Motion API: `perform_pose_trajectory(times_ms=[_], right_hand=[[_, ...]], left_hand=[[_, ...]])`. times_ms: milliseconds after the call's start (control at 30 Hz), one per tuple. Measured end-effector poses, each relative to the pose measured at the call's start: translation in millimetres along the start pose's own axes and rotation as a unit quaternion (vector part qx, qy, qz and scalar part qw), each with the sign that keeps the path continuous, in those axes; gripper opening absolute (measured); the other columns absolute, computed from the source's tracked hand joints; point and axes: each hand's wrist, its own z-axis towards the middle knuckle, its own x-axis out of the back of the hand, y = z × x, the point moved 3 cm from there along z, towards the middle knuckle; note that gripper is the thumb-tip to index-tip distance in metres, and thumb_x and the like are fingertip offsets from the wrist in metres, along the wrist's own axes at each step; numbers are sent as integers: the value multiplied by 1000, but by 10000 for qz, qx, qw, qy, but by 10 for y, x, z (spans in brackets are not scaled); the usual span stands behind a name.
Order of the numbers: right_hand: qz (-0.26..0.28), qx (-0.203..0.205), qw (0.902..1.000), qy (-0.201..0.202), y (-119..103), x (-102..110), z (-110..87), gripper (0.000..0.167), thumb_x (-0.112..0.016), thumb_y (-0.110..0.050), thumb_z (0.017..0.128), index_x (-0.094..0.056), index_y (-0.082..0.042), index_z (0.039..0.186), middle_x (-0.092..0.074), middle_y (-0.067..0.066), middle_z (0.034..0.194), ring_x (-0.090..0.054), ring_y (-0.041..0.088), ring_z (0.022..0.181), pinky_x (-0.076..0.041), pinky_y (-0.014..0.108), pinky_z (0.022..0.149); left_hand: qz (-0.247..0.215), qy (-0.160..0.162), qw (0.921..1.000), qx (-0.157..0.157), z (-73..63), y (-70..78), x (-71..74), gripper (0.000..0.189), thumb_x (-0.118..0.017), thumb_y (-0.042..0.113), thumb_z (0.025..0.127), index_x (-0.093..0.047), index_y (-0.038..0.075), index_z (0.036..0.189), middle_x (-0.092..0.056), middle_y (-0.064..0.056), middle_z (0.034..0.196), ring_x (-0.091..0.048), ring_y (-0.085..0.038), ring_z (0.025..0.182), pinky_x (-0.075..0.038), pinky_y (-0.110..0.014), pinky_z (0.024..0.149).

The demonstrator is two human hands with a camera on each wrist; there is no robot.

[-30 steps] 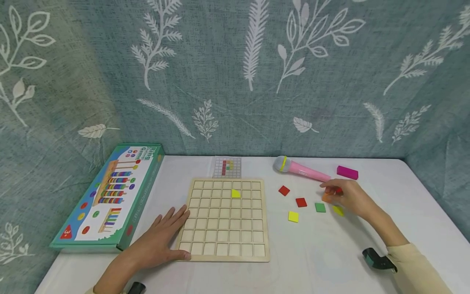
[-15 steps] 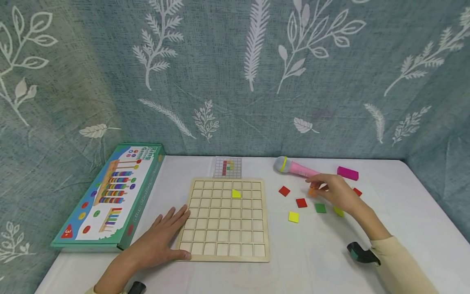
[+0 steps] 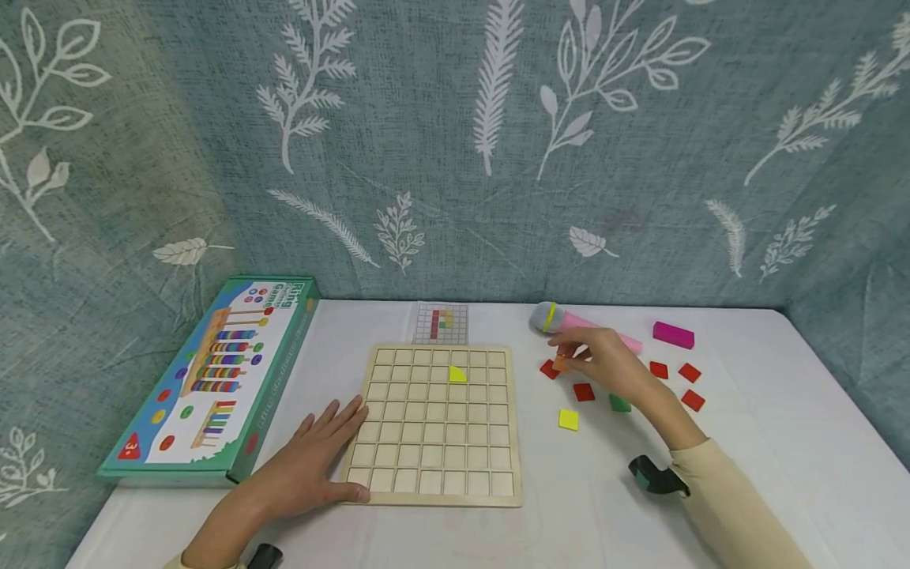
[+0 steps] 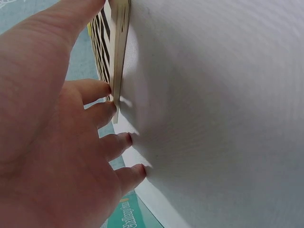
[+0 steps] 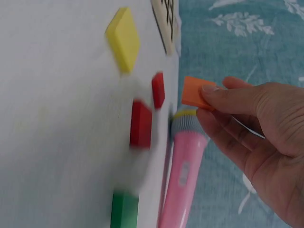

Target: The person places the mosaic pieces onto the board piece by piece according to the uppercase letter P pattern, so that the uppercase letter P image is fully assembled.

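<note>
My right hand (image 3: 603, 362) pinches an orange square tile (image 5: 195, 92) between thumb and fingers, raised over the table right of the wooden grid board (image 3: 430, 499). In the head view the tile overlaps a red tile (image 3: 547, 369). With fingers spread, my left hand (image 3: 310, 454) rests at the board's left edge, thumb at the lower left corner. The left wrist view shows fingertips (image 4: 113, 108) right at the board's side. One yellow piece with a rounded corner (image 3: 457, 374) sits in a cell of the board's second row.
A yellow tile (image 3: 568, 420), a green tile (image 3: 620, 404) and several red tiles (image 3: 584, 392) lie to the right. Behind them are a pink toy microphone (image 3: 546, 318) and a magenta block (image 3: 673, 335). A printed pattern card (image 3: 441, 324) lies behind the board; a game box (image 3: 213, 379) stands left.
My right hand has carried the orange tile leftward from the right-hand tiles toward the board, uncovering red tiles behind it. My left hand has stayed at the board's edge.
</note>
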Motion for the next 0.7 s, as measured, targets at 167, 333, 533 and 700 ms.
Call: perform_pose_trajectory(times_ms=[167,333,533,700], right_hand=[[135,201,9996,-135,-127,-123,146,30,-73,7,82,-70,4,112,-70,4,93,-64,19,87,-59,33,76],[234,332,9988,-277,-237,-254,272,30,-73,7,82,-70,3,112,-69,3,92,-64,19,88,-58,31,77],[247,520,9976,-394,-361,-409,399,31,-74,6,82,-70,2,113,-70,4,93,-64,21,90,-57,31,78],[220,627,9965,-505,-454,-553,535,30,-73,3,83,-70,1,113,-70,3,92,-65,19,89,-57,29,77]], left_hand=[[-20,-39,10000,9,2,-10,-4,113,-73,66,70,-31,3,153,-24,-16,160,-16,-48,144,-13,-66,114],[-82,-46,10000,18,6,-21,-10,112,-74,66,70,-31,4,153,-23,-16,161,-15,-48,145,-11,-66,114],[-143,-39,9999,31,13,-31,-20,112,-75,64,69,-31,3,153,-23,-16,160,-14,-48,145,-10,-66,114],[-114,-7,9999,-21,2,-32,-13,112,-74,65,70,-30,3,153,-23,-16,160,-14,-48,145,-11,-66,114]])
